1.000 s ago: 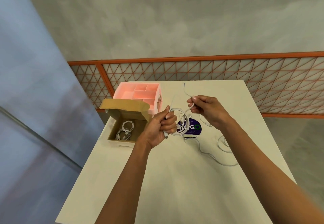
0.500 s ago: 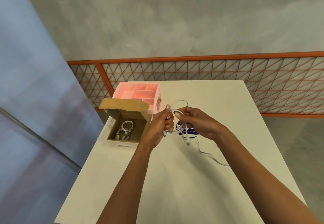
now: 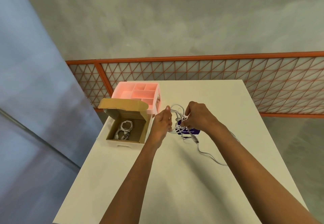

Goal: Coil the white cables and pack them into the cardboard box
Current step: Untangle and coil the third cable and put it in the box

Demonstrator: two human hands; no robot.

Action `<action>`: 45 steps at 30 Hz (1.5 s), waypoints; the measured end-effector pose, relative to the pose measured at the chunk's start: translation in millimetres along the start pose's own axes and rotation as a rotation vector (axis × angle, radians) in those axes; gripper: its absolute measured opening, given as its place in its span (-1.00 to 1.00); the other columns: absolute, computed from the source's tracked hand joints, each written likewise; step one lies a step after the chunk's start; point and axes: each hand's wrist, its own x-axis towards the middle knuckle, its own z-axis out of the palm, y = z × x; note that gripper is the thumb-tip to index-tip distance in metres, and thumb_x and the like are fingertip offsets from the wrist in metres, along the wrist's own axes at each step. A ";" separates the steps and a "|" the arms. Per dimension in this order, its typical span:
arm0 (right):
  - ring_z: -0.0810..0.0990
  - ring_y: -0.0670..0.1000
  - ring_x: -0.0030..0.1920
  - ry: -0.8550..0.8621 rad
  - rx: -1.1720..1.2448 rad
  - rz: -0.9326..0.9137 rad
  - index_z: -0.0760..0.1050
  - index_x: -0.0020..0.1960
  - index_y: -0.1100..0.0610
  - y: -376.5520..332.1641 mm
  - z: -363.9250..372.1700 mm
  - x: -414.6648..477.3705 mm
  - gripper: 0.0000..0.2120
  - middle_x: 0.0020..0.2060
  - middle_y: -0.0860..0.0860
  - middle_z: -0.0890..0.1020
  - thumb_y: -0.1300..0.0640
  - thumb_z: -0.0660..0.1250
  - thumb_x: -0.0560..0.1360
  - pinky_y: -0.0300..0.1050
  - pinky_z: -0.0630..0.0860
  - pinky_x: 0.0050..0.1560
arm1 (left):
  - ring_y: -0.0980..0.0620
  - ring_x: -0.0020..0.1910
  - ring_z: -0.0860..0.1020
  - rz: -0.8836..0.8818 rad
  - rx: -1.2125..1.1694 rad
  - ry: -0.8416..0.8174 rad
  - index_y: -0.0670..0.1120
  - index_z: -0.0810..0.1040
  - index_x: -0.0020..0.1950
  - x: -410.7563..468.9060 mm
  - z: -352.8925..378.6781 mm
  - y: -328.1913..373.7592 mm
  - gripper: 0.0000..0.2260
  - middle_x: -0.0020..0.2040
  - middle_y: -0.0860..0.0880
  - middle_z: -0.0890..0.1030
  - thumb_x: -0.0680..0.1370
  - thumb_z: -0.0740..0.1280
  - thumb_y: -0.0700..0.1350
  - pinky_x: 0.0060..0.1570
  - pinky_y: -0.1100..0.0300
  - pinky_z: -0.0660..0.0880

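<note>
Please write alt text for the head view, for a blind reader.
Over a white table, a person's left hand and right hand grip a partly coiled white cable; more white cable trails on the table. To their left, an open brown cardboard box holds coiled cables.

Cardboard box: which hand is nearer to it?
Left. The left hand grips the white cable just beside the cardboard box; the right hand pinches that cable farther right.
</note>
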 end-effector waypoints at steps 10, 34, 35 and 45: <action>0.58 0.06 -0.24 -0.215 0.208 -0.072 0.59 0.04 0.26 10.0 -17.8 -0.1 -0.79 -0.28 0.11 0.62 0.42 0.32 0.44 -0.09 0.56 -0.07 | 0.18 -0.52 0.13 -0.016 -0.028 0.044 -0.04 0.21 -0.32 5.3 -7.1 -6.9 -0.64 -0.50 0.14 0.17 0.67 0.09 -0.03 -0.48 0.29 0.12; 0.34 -0.06 -0.38 0.058 0.709 -0.155 0.47 -0.01 0.19 14.5 -39.7 10.3 -0.74 -0.31 0.03 0.44 0.17 0.03 0.67 -0.32 0.36 -0.38 | 0.15 -0.44 0.23 -0.185 -0.153 -0.186 -0.09 0.38 -0.22 8.7 -24.5 -23.0 -0.70 -0.43 0.08 0.25 0.66 0.08 -0.01 -0.27 0.27 0.36; 0.36 -0.06 -0.35 0.043 0.587 -0.140 0.48 0.02 0.20 15.7 -37.3 9.9 -0.72 -0.28 0.03 0.48 0.10 0.05 0.66 -0.31 0.36 -0.36 | 0.14 -0.42 0.28 -0.211 -0.192 -0.209 -0.10 0.40 -0.21 9.6 -27.2 -23.0 -0.71 -0.42 0.07 0.28 0.66 0.08 -0.04 -0.23 0.26 0.40; 0.50 -0.10 -0.33 -0.077 -0.018 -0.186 0.59 -0.17 0.18 20.4 -5.7 13.7 -0.83 -0.32 -0.01 0.60 0.11 0.52 0.38 -0.40 0.33 -0.39 | 0.18 -0.52 0.26 -0.288 -0.399 -0.179 -0.14 0.42 -0.24 10.3 -30.9 -20.2 -0.70 -0.46 0.06 0.34 0.65 0.10 -0.09 -0.39 0.31 0.27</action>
